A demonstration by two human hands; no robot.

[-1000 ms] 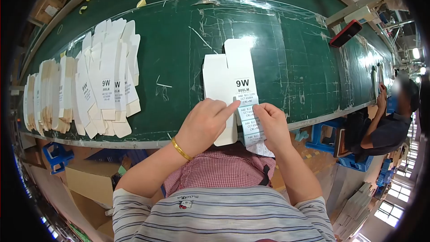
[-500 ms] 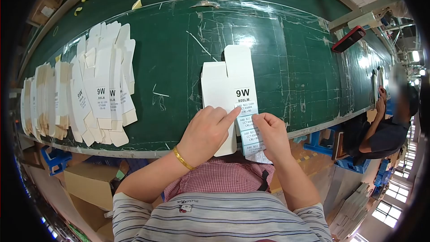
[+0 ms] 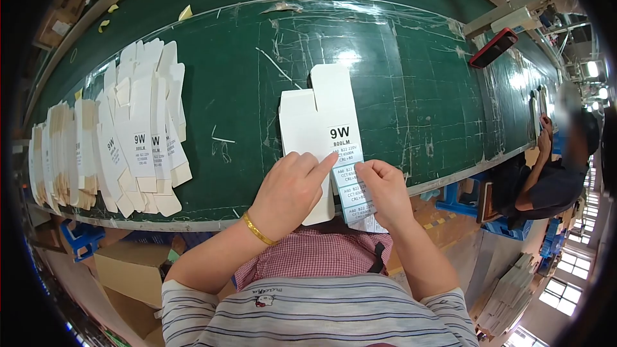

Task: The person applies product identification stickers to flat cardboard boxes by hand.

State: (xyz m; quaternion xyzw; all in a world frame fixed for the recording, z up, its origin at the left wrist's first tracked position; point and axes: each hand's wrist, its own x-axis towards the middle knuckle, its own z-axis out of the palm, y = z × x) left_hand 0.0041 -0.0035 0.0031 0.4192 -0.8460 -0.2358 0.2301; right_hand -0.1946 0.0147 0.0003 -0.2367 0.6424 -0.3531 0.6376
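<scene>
Flat white carton [image 3: 315,115] lies mid-table [image 3: 398,77], lower end overhanging the 6 o'clock edge. Left hand [image 3: 289,186] rests on top of it with fingers loosely curled, gripping nothing. Its index is out, tip pressing a label just under the "9W" print. Right hand [image 3: 384,189] sits just at 3 o'clock of the left, fingers pinched on the label strip [image 3: 355,200], which runs off past the table edge. Fanned carton stack [image 3: 144,135] at 9 o'clock. Red phone [image 3: 493,47] at 2 o'clock. Co-worker [image 3: 546,183] at 3 o'clock.
</scene>
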